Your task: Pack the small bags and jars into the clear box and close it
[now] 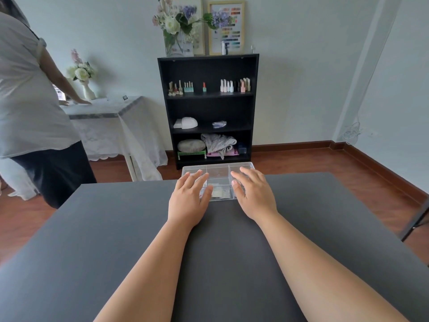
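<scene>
A clear plastic box point(218, 173) with several compartments sits at the far edge of the dark table point(116, 228), its far side overhanging slightly. Small pale bags point(219, 192) show through the plastic in the near middle compartments. My left hand point(189, 198) lies flat over the box's left part, fingers spread. My right hand point(253, 194) lies flat over its right part, fingers spread. Neither hand grips anything. Whether the lid is fully down I cannot tell.
A black bookshelf point(207, 108) with nail polish bottles stands against the wall beyond the table. A person in a white shirt point(30, 101) stands at the left by a small cloth-covered table point(109, 117). Wooden floor lies around the table.
</scene>
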### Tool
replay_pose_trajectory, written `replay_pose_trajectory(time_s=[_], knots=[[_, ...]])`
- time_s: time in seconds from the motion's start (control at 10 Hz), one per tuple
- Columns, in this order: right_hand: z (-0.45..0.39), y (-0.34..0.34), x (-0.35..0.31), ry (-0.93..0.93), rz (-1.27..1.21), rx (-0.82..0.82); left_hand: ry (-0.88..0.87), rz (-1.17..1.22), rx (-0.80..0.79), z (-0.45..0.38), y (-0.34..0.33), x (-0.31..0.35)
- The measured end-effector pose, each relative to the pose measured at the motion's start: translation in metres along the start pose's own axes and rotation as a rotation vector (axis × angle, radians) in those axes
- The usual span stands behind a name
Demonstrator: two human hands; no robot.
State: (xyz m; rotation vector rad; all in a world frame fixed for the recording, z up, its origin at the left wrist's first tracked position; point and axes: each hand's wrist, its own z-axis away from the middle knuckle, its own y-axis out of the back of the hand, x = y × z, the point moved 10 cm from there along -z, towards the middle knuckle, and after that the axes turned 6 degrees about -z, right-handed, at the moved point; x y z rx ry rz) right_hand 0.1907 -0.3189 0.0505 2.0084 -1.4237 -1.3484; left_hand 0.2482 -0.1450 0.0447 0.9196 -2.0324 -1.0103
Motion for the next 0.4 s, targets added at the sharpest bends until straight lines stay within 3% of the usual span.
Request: replay_pose_trajectory(time_s=[0.4], knots=[[0.0013, 0.0054, 0.0025, 0.006, 0.064, 0.06, 0.016, -0.047, 0.027, 0.0044, 0.0077, -0.0019]])
